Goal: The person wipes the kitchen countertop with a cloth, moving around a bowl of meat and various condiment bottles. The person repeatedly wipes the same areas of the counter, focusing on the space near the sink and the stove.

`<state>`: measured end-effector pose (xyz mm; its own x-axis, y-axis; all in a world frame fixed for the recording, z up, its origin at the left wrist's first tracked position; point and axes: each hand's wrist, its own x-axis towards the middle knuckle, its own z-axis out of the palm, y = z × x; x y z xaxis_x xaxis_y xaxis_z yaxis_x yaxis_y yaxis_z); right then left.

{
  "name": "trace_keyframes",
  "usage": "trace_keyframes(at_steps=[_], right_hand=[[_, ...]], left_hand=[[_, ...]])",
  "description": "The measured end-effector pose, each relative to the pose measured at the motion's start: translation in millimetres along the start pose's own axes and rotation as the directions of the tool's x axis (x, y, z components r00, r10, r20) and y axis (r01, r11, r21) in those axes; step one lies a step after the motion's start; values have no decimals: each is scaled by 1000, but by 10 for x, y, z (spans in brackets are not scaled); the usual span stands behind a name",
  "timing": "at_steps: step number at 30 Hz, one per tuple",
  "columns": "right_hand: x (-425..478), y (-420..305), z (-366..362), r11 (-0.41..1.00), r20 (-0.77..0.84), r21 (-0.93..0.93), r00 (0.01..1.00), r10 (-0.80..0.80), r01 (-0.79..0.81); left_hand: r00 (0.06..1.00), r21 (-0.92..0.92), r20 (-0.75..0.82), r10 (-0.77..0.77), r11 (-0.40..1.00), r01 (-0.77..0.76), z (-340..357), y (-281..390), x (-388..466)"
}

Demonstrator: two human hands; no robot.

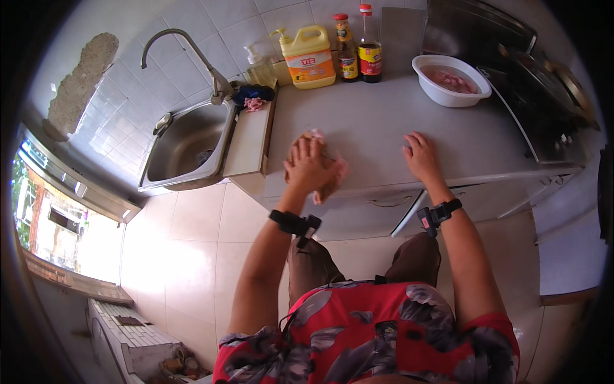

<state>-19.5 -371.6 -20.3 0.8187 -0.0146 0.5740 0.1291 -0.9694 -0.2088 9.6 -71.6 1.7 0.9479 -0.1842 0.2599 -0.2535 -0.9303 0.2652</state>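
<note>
My left hand (307, 162) lies over a crumpled brown and pink cloth (327, 188) on the left part of the grey countertop (369, 139). Parts of the cloth stick out above, right of and below the hand, and one corner reaches the counter's front edge. Farther right, my right hand (422, 156) rests near the counter's front with nothing in it, its fingers slightly bent and a little apart. Each wrist wears a black strap with a small device.
A steel sink (192, 144) with a curved faucet (192, 45) is at left. Along the wall stand a yellow detergent jug (309, 57) and two sauce bottles (370, 57). A white basin (448, 98) holds pink meat in water beside a black gas stove (532, 105). A cabinet door (410, 213) stands ajar below.
</note>
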Motion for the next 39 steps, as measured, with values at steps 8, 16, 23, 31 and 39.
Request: trace_keyframes(at_steps=[8, 16, 23, 31, 39], right_hand=[[-16, 8, -4, 994, 24, 103, 999, 33, -35], [-37, 16, -10, 991, 53, 122, 997, 51, -57], [-45, 53, -19, 995, 61, 79, 997, 50, -55], [-10, -30, -69, 998, 82, 59, 996, 28, -32], [-7, -18, -31, 999, 90, 17, 996, 26, -27]], left_hand=[[960, -134, 40, 278, 953, -271, -166, 189, -260], [944, -312, -87, 317, 892, -328, -616, -245, -465], [890, -129, -450, 77, 980, -150, -1094, -819, -41], [990, -38, -130, 45, 998, -50, -742, -1487, 212], [983, -55, 84, 164, 986, -160, -864, -1495, 745]])
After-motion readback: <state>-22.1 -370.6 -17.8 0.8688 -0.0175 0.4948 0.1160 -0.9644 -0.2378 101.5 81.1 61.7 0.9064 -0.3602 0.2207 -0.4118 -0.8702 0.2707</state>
